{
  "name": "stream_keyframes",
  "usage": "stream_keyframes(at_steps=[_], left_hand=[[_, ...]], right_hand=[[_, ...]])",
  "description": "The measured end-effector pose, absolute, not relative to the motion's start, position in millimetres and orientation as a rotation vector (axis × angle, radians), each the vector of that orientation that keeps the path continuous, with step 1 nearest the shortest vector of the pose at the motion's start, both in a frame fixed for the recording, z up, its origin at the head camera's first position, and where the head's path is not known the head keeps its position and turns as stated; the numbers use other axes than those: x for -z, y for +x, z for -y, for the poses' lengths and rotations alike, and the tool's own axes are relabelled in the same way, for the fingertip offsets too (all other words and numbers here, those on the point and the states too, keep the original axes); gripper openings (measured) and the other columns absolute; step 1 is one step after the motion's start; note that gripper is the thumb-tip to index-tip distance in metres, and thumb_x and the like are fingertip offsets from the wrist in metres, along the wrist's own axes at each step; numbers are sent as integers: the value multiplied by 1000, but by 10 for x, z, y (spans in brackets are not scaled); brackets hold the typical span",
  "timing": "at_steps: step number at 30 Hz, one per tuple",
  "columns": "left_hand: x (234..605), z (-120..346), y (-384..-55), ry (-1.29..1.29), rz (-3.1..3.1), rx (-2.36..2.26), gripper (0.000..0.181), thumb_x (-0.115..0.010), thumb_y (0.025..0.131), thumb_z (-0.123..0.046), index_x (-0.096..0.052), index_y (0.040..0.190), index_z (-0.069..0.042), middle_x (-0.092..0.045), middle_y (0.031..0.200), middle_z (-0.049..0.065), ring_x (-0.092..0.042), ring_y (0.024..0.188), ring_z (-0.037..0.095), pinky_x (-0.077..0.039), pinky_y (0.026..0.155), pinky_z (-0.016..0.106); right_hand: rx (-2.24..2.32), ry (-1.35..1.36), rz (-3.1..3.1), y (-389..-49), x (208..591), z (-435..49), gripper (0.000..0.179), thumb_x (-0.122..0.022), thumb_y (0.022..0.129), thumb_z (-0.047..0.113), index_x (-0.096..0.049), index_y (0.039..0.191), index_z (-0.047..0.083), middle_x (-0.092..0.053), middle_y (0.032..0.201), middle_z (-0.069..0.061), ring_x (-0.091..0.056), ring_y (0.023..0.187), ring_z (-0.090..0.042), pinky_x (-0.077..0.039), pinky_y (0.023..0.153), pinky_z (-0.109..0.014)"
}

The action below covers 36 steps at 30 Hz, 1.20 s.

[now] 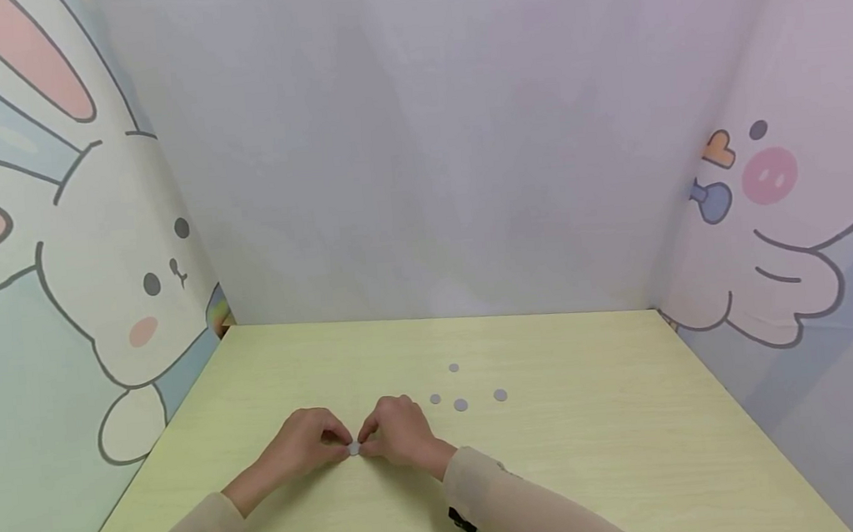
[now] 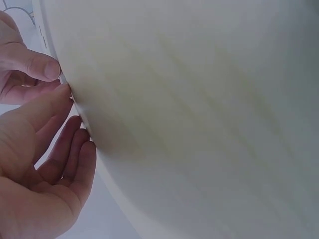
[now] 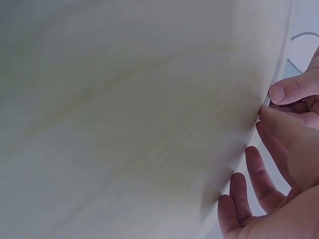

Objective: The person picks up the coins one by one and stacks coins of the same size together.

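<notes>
- While my arms reach in from the near side, my left hand (image 1: 308, 442) and my right hand (image 1: 402, 431) meet left of the middle of the table (image 1: 599, 453), fingertips almost together.
- Between those fingertips sits a small grey disc (image 1: 354, 449), so my grip is narrow on both sides: thumb and forefinger of each hand pinch it by opposite edges, the left hand at its left, the right hand at its right.
- Whether the disc touches the tabletop or is held just above it, I cannot tell; in both wrist views my fingers hide it.
- My other fingers are bent, and in the wrist views their tips come down at the table's surface.
- Farther away and to the right of my right hand lie four more discs, flat and apart from one another: a far disc (image 1: 454, 367), a left disc (image 1: 435, 399), a middle disc (image 1: 462, 405) that looks a bit larger, and a right disc (image 1: 500, 395) set off from the rest.
- Pale sleeves cover my forearms, the left sleeve (image 1: 199, 526) and the right sleeve (image 1: 520, 501), each with something black at its near edge.
- Beyond the table hangs a pale backdrop (image 1: 402, 151), with a cartoon rabbit (image 1: 121, 307) on the left and a white cartoon figure (image 1: 805, 103) on the right.
</notes>
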<state>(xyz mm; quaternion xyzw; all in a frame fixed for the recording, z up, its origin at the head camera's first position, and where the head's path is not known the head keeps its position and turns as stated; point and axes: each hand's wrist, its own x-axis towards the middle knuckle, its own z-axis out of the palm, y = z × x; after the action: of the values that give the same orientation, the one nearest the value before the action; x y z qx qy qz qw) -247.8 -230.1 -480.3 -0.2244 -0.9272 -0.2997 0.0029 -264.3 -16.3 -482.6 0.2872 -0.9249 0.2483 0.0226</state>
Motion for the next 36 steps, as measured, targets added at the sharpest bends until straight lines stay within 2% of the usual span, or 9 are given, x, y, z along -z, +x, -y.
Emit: stream_keyframes(at_steps=[20, 28, 36], left_hand=[[4807, 2293, -2480, -707, 2896, 921, 11, -91, 83, -14, -83, 89, -17, -75, 87, -11, -69, 83, 10, -55, 76, 26], [4804, 2281, -2487, -707, 2902, 905, 11, -91, 84, -13, -83, 89, -17, -75, 87, -11, -69, 83, 11, -55, 76, 27], [4775, 2272, -2461, -701, 2901, 911, 10, -91, 84, -12, -83, 88, -16, -75, 87, -10, -69, 83, 13, -54, 75, 27]], right_hand=[[-768, 868, 2874, -2675, 4861, 184, 6, -93, 85, 31, -87, 82, 29, -73, 88, 17, -56, 82, -2, -45, 84, -27], [-785, 873, 2873, -2701, 4890, 179, 6, -92, 85, 30, -87, 81, 29, -72, 86, 17, -55, 83, -1, -47, 89, -30], [-772, 882, 2866, -2705, 4916, 188, 7, -92, 85, 30, -87, 81, 29, -74, 87, 18, -58, 86, -1, -50, 99, -41]])
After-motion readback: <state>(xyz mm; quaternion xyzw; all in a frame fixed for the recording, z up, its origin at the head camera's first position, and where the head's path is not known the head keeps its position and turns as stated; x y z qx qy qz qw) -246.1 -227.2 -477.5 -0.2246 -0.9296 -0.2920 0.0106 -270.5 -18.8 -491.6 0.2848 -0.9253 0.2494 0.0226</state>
